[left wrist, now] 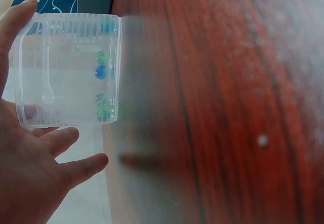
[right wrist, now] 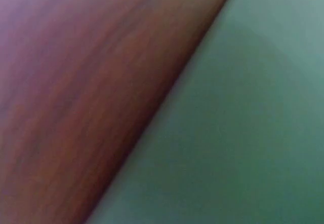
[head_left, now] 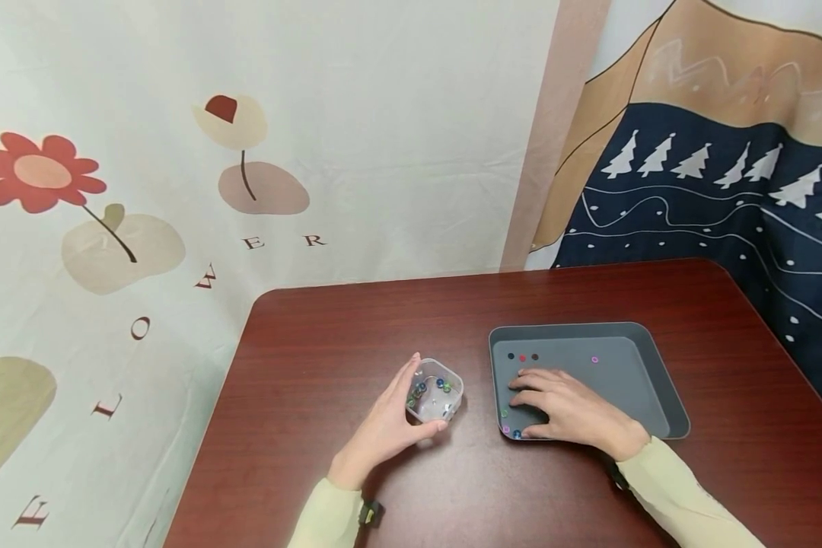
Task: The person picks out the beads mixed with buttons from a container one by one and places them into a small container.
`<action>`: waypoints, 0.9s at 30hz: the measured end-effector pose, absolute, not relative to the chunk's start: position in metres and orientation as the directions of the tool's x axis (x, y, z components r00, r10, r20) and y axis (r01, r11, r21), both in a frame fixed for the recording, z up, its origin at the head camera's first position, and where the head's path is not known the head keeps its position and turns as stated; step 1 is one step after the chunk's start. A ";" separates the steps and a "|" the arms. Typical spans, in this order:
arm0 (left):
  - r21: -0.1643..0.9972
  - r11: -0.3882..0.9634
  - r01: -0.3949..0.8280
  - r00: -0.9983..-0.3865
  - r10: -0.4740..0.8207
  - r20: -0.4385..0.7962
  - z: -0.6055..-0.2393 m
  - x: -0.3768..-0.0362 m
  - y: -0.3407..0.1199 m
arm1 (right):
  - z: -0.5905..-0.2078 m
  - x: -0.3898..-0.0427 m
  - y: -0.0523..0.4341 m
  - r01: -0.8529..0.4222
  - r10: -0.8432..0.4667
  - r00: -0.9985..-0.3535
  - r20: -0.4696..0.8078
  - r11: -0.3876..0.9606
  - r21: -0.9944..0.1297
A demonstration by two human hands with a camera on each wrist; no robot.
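**Picking small beads off the tray: steady the cup, press lightly**

The landmark is the shallow grey plastic tray (head_left: 647, 380) on the dark red-brown wooden tabletop (head_left: 356, 320).

Nearest, at the tray's near-left corner, the right hand (head_left: 563, 407) lies palm down inside the tray, fingers spread and nearly straight, tips pointing to the tray's left wall. It pinches nothing that I can see. A few small coloured beads (head_left: 506, 417) sit just beside its fingertips along that wall; whether a fingertip covers one I cannot tell. The right wrist view is a blur of wood and grey tray.

Left of the tray, a little apart from it, stands the small clear plastic cup (head_left: 435, 390), upright, with blue and green beads (left wrist: 101, 72) in its bottom. The left hand (head_left: 387, 426) cups it from the near-left side, thumb and fingers curved round the wall.

Farther in, at the tray's far-left corner, three dark and red beads (head_left: 523, 357) lie in a row, and one pink ring bead (head_left: 594, 359) sits toward the far middle.

To do this well, I judge: roll one bead against the tray wall to trap it, pinch it with thumb and forefinger, and keep the cup firmly held and close, so the carry is short. Round beads will skate if pushed fast.
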State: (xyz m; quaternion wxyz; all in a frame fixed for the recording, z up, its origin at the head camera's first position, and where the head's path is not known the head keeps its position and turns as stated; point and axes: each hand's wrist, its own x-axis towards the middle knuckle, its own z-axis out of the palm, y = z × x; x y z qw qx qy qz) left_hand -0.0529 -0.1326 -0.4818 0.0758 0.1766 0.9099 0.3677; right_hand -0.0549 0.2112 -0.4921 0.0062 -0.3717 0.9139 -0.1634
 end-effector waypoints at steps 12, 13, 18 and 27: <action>0.694 0.669 0.266 -0.925 0.380 -0.011 -0.482 -0.053 -0.133 | -0.491 -0.054 0.199 -0.703 -0.694 -0.705 0.145 0.658 -0.270; 0.694 0.669 0.266 -0.925 0.380 -0.012 -0.482 -0.053 -0.133 | -0.491 -0.054 0.198 -0.706 -0.696 -0.703 0.150 0.657 -0.263; 0.696 0.669 0.261 -0.925 0.380 -0.019 -0.482 -0.054 -0.132 | -0.492 -0.055 0.193 -0.724 -0.700 -0.689 0.189 0.649 -0.234; 0.702 0.662 0.261 -0.924 0.381 -0.016 -0.482 -0.053 -0.132 | -0.496 -0.057 0.186 -0.734 -0.693 -0.679 0.242 0.644 -0.216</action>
